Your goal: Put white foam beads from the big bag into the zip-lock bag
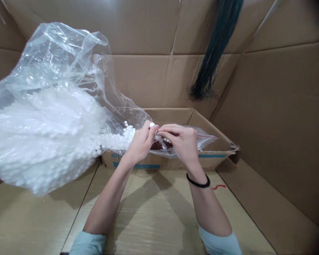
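Observation:
A large clear plastic bag full of small white balls lies at the left, its mouth spilling balls toward the box. My left hand is closed, pinching a white ball between thumb and finger. Beside it, my right hand is closed too, its thumb and fingertips pressed together near that ball; what they pinch is too small to make out. Under both hands a clear zip bag with a red seal line lies over the open cardboard box. Dark red pieces show between my hands.
Cardboard walls stand behind and at the right. A bundle of dark green strands hangs against the back wall. A short red string lies on the wooden table, right of my right wrist, which wears a black band.

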### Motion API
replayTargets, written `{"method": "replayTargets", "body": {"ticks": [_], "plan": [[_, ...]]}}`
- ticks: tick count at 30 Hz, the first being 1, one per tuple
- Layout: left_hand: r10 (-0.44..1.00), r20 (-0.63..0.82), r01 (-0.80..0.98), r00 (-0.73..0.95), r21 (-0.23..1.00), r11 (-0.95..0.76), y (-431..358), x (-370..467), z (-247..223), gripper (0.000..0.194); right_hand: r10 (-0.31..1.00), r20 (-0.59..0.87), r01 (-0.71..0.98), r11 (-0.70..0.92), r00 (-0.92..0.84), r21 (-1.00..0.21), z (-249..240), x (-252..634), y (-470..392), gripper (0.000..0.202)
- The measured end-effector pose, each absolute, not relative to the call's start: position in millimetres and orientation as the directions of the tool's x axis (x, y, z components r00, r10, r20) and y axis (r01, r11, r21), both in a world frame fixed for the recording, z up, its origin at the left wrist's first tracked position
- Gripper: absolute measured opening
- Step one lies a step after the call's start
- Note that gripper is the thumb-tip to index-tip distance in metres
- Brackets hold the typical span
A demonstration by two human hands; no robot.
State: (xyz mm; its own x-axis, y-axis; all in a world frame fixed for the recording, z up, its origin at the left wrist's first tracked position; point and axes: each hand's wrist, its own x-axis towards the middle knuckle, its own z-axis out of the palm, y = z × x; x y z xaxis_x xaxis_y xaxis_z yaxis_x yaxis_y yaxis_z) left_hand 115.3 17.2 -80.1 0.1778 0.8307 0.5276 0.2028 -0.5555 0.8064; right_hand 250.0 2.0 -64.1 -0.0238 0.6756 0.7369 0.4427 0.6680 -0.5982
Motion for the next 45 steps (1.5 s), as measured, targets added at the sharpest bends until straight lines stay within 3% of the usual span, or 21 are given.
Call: {"method": "replayTargets", "body": {"ticks": [19, 25, 30, 34, 37, 41, 45], "plan": [[0.83, 0.51, 0.308, 0.226, 0.771, -0.558, 18.2, 112.8, -78.3, 0.028, 0.675, 0.727, 0.437, 0.62, 0.126, -0.652, -67.6, 246.6, 10.1, 0.007], [0.87, 0.468, 0.189, 0.155, 0.85, -0.492, 21.8, 117.9, -79.8, 0.031, 0.7, 0.714, 0.48, 0.617, 0.029, -0.624, -63.7, 250.9, 8.1, 0.006], [0.879, 0.474, 0.197, 0.05, 0.859, -0.474, 26.8, 116.5, -78.9, 0.029, 0.734, 0.658, 0.6, 0.607, -0.17, -0.522, -48.3, 267.5, -11.2, 0.009], [0.857, 0.513, 0.298, 0.056, 0.81, -0.505, 29.0, 115.8, -75.7, 0.026, 0.826, 0.478, 0.759, 0.509, -0.299, -0.406, -39.3, 283.8, -22.8, 0.014], [0.842, 0.525, 0.455, 0.122, 0.724, -0.518, 32.8, 118.9, -67.6, 0.024, 0.9, 0.363, 0.873, 0.365, -0.242, -0.323, -45.6, 288.4, -19.0, 0.02], [0.836, 0.509, 0.68, 0.206, 0.539, -0.497, 51.6, 125.7, -47.2, 0.024, 0.901, 0.4, 0.918, 0.293, -0.17, -0.269, -61.5, 282.1, -4.8, 0.02], [0.856, 0.423, 0.741, 0.295, 0.465, -0.485, 80.5, 134.6, -29.5, 0.025, 0.901, 0.433, 0.907, 0.204, -0.027, -0.369, -67.1, 267.3, 8.2, 0.014]]}}
